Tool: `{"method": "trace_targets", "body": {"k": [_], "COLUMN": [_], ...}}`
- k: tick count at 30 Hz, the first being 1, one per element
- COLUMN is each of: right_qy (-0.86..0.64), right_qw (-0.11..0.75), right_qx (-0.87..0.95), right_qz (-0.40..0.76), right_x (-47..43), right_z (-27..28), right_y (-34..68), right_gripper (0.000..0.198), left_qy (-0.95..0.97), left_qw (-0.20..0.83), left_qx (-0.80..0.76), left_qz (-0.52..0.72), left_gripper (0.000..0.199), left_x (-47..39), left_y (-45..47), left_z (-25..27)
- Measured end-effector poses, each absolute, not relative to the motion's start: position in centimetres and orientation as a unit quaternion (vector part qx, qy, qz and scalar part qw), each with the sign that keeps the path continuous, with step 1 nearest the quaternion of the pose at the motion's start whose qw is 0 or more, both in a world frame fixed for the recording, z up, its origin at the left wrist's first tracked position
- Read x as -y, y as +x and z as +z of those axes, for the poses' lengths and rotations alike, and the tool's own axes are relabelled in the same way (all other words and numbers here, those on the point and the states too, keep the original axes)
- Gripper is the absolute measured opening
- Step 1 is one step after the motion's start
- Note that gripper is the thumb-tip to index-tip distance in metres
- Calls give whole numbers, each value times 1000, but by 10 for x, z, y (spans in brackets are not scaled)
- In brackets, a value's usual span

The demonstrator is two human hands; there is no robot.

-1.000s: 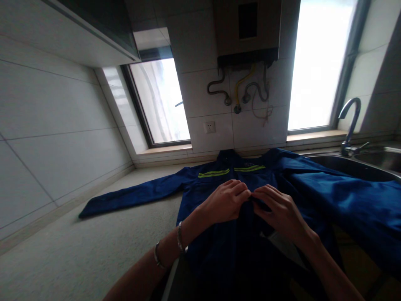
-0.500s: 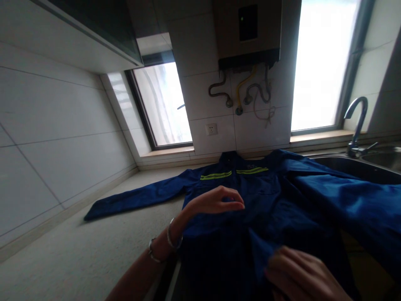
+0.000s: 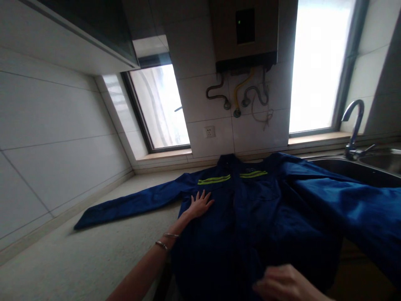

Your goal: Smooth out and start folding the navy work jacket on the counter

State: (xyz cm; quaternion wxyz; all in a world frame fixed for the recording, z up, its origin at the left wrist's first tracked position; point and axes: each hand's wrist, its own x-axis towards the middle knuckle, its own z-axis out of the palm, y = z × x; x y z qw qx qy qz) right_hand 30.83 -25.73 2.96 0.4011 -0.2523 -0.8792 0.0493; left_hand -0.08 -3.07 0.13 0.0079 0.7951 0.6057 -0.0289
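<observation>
A dark blue work jacket (image 3: 216,225) with yellow-green stripes across the chest lies spread on the counter, collar toward the wall. One sleeve stretches left over the counter, the other hangs across the sink's near edge at right. My left hand (image 3: 200,205) rests flat on the jacket's left chest below the stripe, fingers spread; two bracelets circle that wrist. Low in the view, my right hand (image 3: 280,282) is closed at the lower front edge of the jacket, pinching its cloth; motion blurs the fingertips a little.
The pale countertop (image 3: 103,255) runs along the left. At right are a steel sink (image 3: 385,161) and a faucet (image 3: 354,129). A water heater (image 3: 246,33) with hoses hangs on the tiled wall, above a socket (image 3: 209,131). A cabinet (image 3: 87,37) juts out upper left.
My left hand has moved left from above the jacket's middle and flattened onto its chest. My right hand has shifted slightly down, and the raised front flap of cloth now lies lower.
</observation>
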Motion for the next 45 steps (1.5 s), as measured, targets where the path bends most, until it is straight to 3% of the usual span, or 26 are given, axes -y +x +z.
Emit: {"method": "trace_targets", "body": {"k": [4, 10, 17, 23, 27, 34, 39, 45], "right_qy": [-380, -454, -520, -551, -604, -598, -604, -608], "right_qw": [450, 472, 408, 288, 193, 163, 173, 150], "right_qx": [788, 745, 749, 783, 771, 783, 776, 778], "right_qz": [181, 127, 49, 10, 63, 57, 52, 53], "right_x": [156, 63, 104, 77, 67, 68, 68, 65], "right_z": [39, 53, 28, -23, -41, -46, -48, -46], "right_y": [311, 297, 361, 428, 440, 452, 451, 452], "right_gripper": [24, 26, 28, 51, 69, 69, 69, 76], "left_qy": [801, 791, 798, 761, 739, 743, 739, 793], "left_qw": [2, 6, 3, -99, -36, -22, -61, -15], "left_qx": [-599, -612, -603, -640, -673, -669, -669, -598], "left_qz": [-17, -22, -4, 45, 9, -23, 61, 121], "left_gripper": [64, 60, 59, 55, 61, 57, 42, 51], "left_x": [26, 17, 19, 26, 24, 31, 36, 43], "left_y": [-6, -9, -10, -8, -20, -33, 41, 175], "left_z": [-7, -5, -5, -5, -9, 5, 45, 63]}}
